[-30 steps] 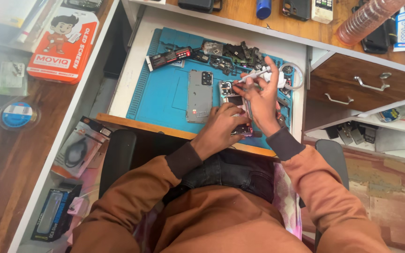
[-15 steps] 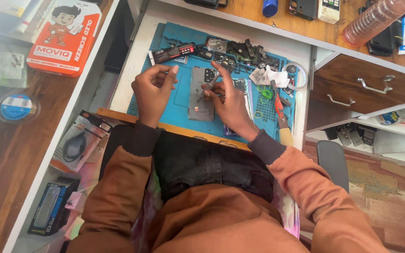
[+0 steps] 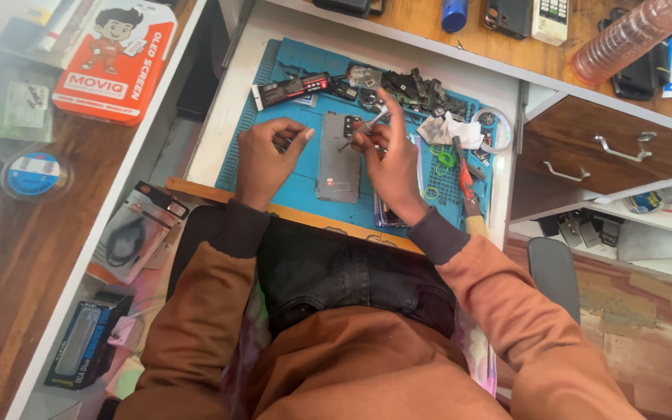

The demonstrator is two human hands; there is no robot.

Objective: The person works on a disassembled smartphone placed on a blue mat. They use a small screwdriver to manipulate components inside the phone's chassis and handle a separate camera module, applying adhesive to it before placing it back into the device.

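while the blue work mat [image 3: 305, 187] carries a grey opened phone [image 3: 339, 158] lying flat between both hands, the right hand [image 3: 392, 159] pinches metal tweezers [image 3: 365, 127] over its top edge, and the left hand [image 3: 264, 158] curls shut around something too small to tell.

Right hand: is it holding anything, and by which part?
The right hand pinches slim metal tweezers at their upper end, tips pointing down-left over the grey phone. Whether the left hand holds anything cannot be told.
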